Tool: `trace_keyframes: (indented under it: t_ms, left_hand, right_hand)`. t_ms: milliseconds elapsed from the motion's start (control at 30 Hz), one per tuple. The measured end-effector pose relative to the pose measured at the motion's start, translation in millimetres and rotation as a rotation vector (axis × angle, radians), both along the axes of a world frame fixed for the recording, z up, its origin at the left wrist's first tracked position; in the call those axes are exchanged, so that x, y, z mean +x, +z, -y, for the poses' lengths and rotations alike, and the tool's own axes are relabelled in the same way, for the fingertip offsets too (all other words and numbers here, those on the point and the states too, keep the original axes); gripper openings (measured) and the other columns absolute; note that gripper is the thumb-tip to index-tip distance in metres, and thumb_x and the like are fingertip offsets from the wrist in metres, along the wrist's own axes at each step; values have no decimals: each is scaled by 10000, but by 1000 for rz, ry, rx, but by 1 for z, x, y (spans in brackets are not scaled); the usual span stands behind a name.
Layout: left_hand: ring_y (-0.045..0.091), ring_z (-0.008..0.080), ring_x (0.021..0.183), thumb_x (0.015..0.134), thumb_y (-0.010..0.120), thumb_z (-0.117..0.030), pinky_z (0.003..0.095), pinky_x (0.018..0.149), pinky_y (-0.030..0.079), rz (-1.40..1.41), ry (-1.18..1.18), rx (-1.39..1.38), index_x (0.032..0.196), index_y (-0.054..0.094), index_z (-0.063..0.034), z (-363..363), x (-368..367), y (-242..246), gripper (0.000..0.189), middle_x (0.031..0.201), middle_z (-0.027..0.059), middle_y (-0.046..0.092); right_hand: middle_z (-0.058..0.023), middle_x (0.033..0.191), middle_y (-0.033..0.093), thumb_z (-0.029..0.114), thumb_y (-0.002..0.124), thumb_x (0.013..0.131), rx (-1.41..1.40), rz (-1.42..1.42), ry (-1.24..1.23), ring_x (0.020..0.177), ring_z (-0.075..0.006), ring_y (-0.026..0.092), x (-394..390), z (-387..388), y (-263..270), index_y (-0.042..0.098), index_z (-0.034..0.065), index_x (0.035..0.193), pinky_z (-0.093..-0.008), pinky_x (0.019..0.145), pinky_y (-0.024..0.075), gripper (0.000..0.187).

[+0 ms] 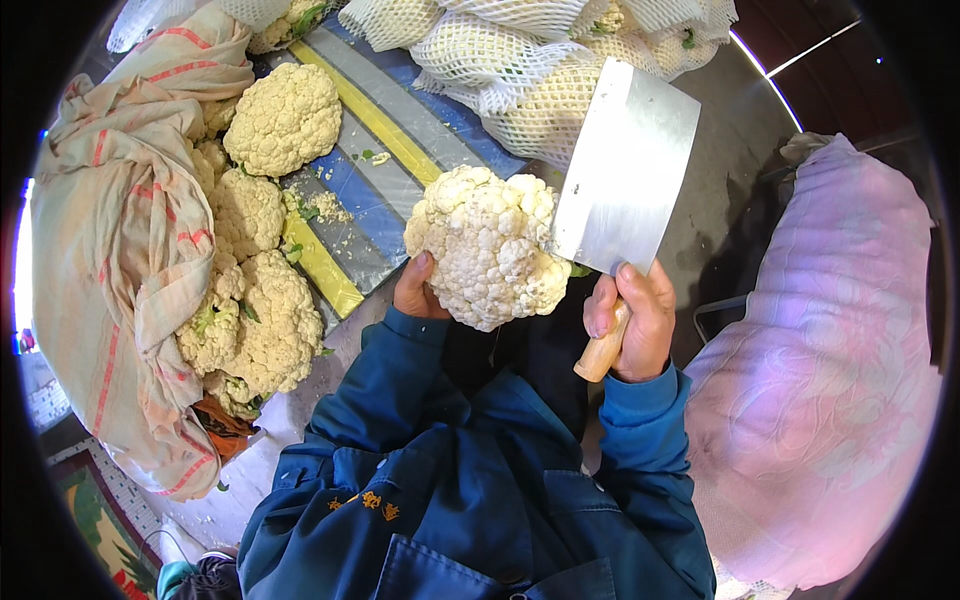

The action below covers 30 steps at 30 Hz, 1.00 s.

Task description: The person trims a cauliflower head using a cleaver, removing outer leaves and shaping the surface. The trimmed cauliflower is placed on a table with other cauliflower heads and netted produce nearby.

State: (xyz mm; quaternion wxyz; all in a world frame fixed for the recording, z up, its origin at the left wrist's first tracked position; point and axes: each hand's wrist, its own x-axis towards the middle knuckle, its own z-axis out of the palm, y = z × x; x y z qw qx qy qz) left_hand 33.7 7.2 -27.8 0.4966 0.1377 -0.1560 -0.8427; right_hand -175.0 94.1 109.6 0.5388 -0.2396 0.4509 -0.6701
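My left hand (pixel 420 289) holds a large cauliflower head (pixel 491 247) from its left side, above my lap; most of the fingers are hidden beneath it. In my right hand (pixel 637 319) is a cleaver (pixel 630 165) with a wide steel blade and a short wooden handle. The blade points away from me, its left edge at the right side of the cauliflower. To the left, several bare cauliflowers (pixel 283 120) lie beside and partly under a cream cloth with red stripes (pixel 112 217).
Cauliflowers in white foam nets (pixel 495 67) are heaped at the far side. A table with a striped blue, grey and yellow cover (pixel 375 135) bears leaf scraps and crumbs (pixel 326 206). At the right stands a large bulky thing under a pink cloth (pixel 817 390). A shoe (pixel 206 574) shows at lower left.
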Motion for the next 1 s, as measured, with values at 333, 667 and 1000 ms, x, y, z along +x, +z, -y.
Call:
trace_keyframes:
  t_ms: [333, 667, 1000]
  left_hand:
    - [506, 358, 1338, 853, 701, -352, 482, 1119, 429, 36, 6, 3, 1533, 294, -17, -1, -1, 10, 861, 1485, 195, 474]
    - [512, 355, 1332, 849, 705, -351, 473, 1118, 430, 39, -11, 5, 1531, 292, -8, 0, 0, 9, 868, 1482, 202, 475]
    - [513, 355, 1332, 843, 704, -346, 476, 1118, 430, 35, -19, 12, 1532, 296, -14, 0, 0, 9, 867, 1483, 198, 476]
  right_hand:
    - [-87, 675, 578, 123, 521, 1001, 25, -21, 15, 500, -139, 529, -2, -10, 1, 564, -18, 1165, -267, 464, 463, 220]
    - [-87, 677, 583, 133, 529, 1000, -4, -148, 13, 506, -129, 524, -10, -4, 4, 571, -23, 1158, -260, 471, 457, 226]
    - [-81, 661, 579, 128, 530, 998, 47, -190, 39, 505, -126, 524, -7, -6, 12, 578, -26, 1161, -251, 480, 444, 229]
